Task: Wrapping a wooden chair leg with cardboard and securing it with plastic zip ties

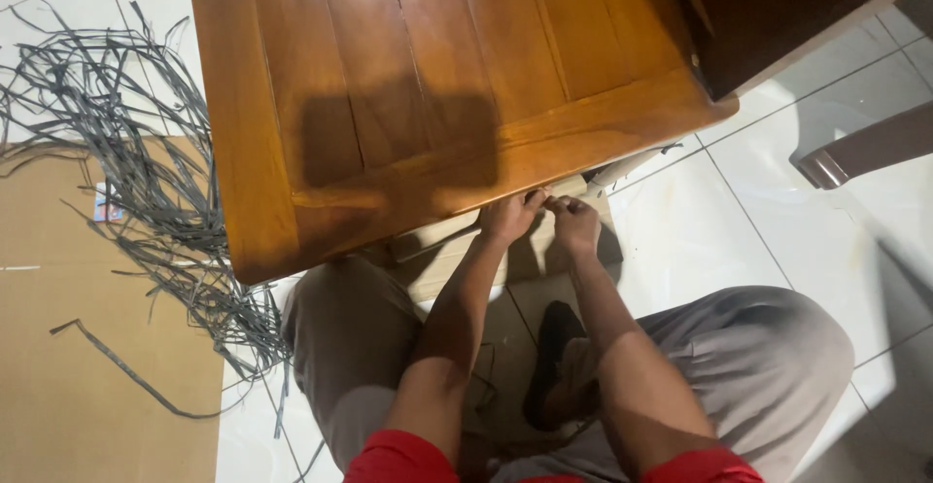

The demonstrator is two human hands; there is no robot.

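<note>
Floor [700,240]: glossy white tiles with thin grey grout lines — bright light falls at the right. A flat sheet of brown cardboard [87,366] covers the left side. A loose heap of grey strips [126,153] lies across it. Dark brown furniture [777,7] stands at the upper right.
</note>
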